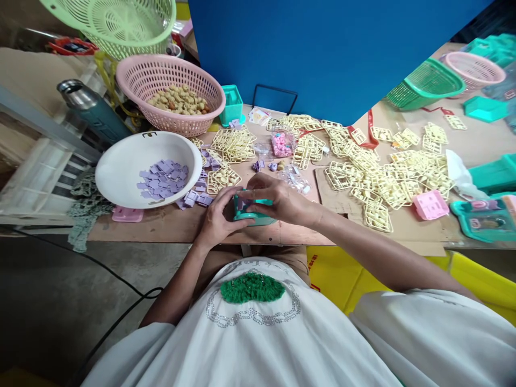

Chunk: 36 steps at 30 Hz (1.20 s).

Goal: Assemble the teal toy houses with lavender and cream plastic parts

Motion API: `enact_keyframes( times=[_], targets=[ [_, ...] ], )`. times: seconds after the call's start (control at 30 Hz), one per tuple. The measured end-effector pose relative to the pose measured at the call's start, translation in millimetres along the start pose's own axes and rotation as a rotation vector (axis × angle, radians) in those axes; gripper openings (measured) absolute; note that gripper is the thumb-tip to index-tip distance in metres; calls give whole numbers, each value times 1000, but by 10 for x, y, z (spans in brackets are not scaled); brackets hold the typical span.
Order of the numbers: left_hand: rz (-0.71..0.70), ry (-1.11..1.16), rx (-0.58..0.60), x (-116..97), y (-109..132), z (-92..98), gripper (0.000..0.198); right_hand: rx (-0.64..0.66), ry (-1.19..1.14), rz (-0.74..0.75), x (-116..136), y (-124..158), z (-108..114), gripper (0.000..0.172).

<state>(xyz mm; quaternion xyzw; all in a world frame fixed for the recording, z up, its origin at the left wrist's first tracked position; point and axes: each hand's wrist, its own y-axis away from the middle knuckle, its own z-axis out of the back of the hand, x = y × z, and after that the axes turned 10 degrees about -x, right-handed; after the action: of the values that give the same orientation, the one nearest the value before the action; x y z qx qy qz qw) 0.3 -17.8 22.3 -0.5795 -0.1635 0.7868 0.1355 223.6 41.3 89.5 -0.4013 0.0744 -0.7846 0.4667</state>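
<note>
Close to the table's front edge, my left hand (220,217) is closed round the left side of a small teal plastic box (260,219). My right hand (278,196) reaches over it from the right, fingers bent into the open top. A bit of purple plastic shows under those fingertips, but I cannot make out just what they pinch. Flat purple plastic pieces (195,199) lie to the left of my hands. Beyond them are small purple parts (258,165) and a clear container of pink pieces (283,142).
At left stand a white bowl (110,172) of purple pieces, a pink basket (139,75) of nuts and a flask (94,113). Cream plastic frames (387,177) spread over the right side. A blue panel (314,54) rises behind; a pink box (431,204) and teal trays (479,231) sit far right.
</note>
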Motion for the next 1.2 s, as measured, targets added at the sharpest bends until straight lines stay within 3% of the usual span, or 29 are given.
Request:
enact_keyframes(
  times=[0.17,0.63,0.97,1.07,1.2],
  targets=[
    [46,6,20,-4,-3,14,76,62,12,-7,31,-8,36,32],
    [266,114,2,197,170,-64,98,34,54,51,2,-44,-2,29],
    [238,117,22,220,151,-33,96,48,44,9,-46,-97,-4,29],
    [313,260,44,199,139,-33,97,74,50,-13,-32,-106,-4,32],
    [492,504,38,122,101,-54,74,51,14,-47,-54,-70,-21,36]
  ],
)
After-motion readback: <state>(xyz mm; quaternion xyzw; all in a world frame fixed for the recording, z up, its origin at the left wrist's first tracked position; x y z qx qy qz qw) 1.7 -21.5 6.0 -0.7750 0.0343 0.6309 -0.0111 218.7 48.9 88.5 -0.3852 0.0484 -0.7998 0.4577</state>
